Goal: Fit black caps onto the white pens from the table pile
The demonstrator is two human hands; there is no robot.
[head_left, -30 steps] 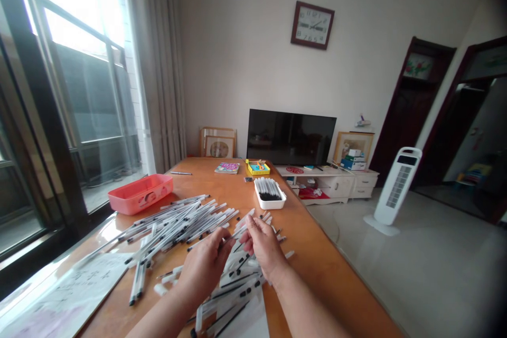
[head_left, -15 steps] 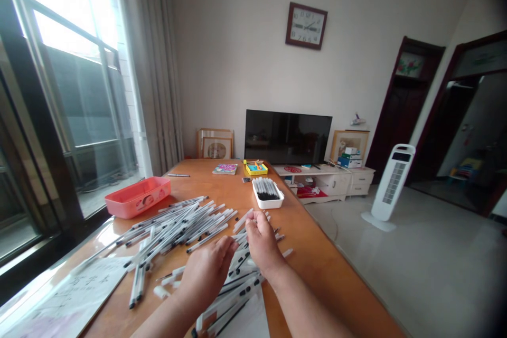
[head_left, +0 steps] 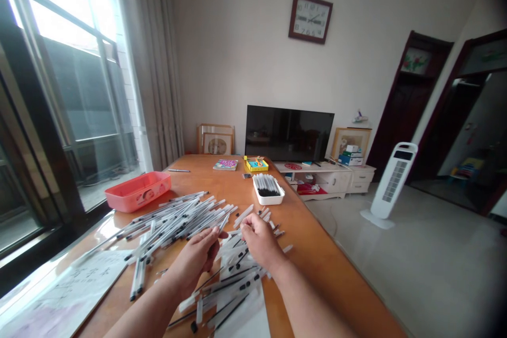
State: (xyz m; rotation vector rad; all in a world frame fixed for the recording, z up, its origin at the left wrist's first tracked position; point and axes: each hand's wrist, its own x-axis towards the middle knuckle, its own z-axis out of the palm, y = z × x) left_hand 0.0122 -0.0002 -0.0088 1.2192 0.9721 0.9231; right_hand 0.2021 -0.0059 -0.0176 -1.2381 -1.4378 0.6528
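Observation:
My left hand (head_left: 197, 257) is closed in a pinch on a thin white pen (head_left: 222, 223), raised a little above the wooden table (head_left: 317, 259). My right hand (head_left: 259, 240) hovers just to its right with its fingers curled; what they hold is hidden. Both hands are over a loose heap of white pens and black refills (head_left: 233, 285) lying on white paper. A larger pile of white pens (head_left: 174, 219) spreads to the left of my hands.
A white tray of capped pens (head_left: 268, 190) stands further back, a pink tray (head_left: 138, 191) at the left edge. Printed sheets (head_left: 71, 290) lie front left. A book (head_left: 225, 164) and yellow box (head_left: 256, 164) sit at the far end. Right of the table is open floor with a fan (head_left: 390, 182).
My left hand has lifted from the heap with a pen pinched in its fingers. My right hand has shifted slightly left and down. The view has tilted a little.

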